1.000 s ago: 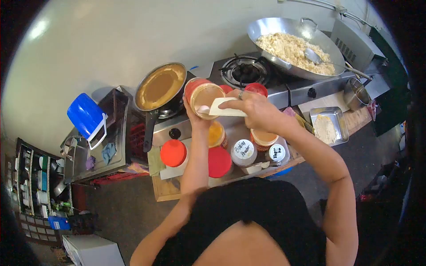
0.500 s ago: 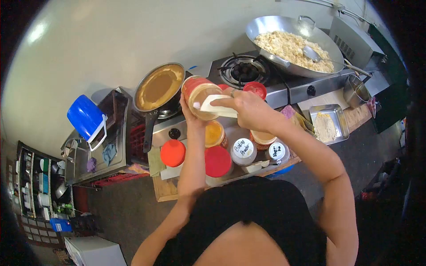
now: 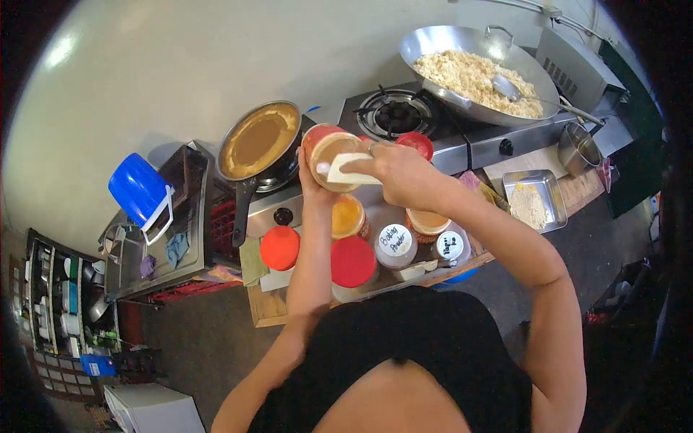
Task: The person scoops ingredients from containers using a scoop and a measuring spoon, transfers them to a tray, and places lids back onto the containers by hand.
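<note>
My left hand [image 3: 315,185] is wrapped round a tilted jar [image 3: 333,153] with a reddish label, its open mouth facing me. Pale brown contents show inside, with a small whitish thing near the lower left of the mouth. A flat cream-coloured scraper or scoop [image 3: 354,173] is pinched in my right hand [image 3: 399,173], its end at the jar's mouth. Below stand a jar with yellow contents [image 3: 347,216], a red-lidded jar [image 3: 353,261], a jar labelled Baking Powder [image 3: 395,240] and another open jar [image 3: 427,221]. A red lid [image 3: 415,145] lies behind my right hand.
At the left, a pan [image 3: 260,141] of brown and yellow mixture sits on the stove beside a bare burner [image 3: 397,115]. A big wok [image 3: 462,101] of rice stands back right, above a metal tray [image 3: 556,202]. A blue bucket [image 3: 138,189] is by the sink.
The scraper and my right hand have shifted slightly to the left at the jar's mouth. My left hand still holds the jar, its tilt slightly changed.
</note>
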`<state>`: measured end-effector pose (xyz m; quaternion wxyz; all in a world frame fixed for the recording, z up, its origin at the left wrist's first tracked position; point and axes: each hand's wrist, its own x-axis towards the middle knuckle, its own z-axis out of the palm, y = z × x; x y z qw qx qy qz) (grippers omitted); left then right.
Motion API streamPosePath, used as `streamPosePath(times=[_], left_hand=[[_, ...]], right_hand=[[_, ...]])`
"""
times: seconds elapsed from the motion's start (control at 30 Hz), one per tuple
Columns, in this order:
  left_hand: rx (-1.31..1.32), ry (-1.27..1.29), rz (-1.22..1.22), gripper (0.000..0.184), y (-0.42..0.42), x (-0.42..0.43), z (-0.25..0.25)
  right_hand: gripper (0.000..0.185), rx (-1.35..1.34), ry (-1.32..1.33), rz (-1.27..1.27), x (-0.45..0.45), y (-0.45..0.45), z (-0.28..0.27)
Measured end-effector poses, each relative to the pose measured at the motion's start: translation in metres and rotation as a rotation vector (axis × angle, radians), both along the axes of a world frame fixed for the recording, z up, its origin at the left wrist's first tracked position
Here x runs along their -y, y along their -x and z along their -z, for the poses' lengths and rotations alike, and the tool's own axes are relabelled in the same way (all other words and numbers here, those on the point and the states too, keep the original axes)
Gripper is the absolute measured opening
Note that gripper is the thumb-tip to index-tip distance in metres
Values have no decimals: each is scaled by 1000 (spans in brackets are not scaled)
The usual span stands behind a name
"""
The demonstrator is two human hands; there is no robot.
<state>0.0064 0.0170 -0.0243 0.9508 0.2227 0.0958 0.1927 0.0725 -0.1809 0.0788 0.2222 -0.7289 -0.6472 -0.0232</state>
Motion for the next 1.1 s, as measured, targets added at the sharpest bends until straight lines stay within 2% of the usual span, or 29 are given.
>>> streamPosePath(times=[0.1, 0.2, 0.3, 0.4, 0.5, 0.57, 0.7, 0.8, 0.9, 0.93, 1.03, 1.1], left_hand=[[-64, -14, 115, 71, 1, -3, -5], [-164, -119, 14, 65, 3, 6, -8], [-120, -119, -55, 63, 8, 10, -4], [-113, -48, -100, 64, 6, 9, -6], [-32, -61, -127, 69, 5, 11, -5], [116, -105, -51, 68, -1, -4, 13], [49, -69, -103, 64, -2, -5, 11], [6, -26, -78, 65, -2, -11, 16], [-27, -5, -67, 65, 1, -5, 8], [-39, 9, -59, 65, 1, -2, 7], [15, -18, -62, 63, 0, -8, 18], [-41, -22, -80, 58, -4, -12, 14]], right_hand=[[54, 174, 29, -117, 10, -3, -9], [56, 229, 57, -170, 9, -1, -12], [46, 42, -57, -42, 11, -5, -6], [53, -197, -176, -6, 7, -10, 7], [64, -267, -133, 62, 9, 8, 12], [64, -84, -41, 13, 11, 8, 12], [64, 158, 78, -90, 17, 5, 5], [46, 315, -115, -140, 13, -14, 7], [43, 74, -211, -30, 11, -10, -5], [62, -2, -225, 5, 4, -10, 5], [60, -41, -114, -27, 1, -1, 19], [56, 75, -56, -45, 5, 0, 17]])
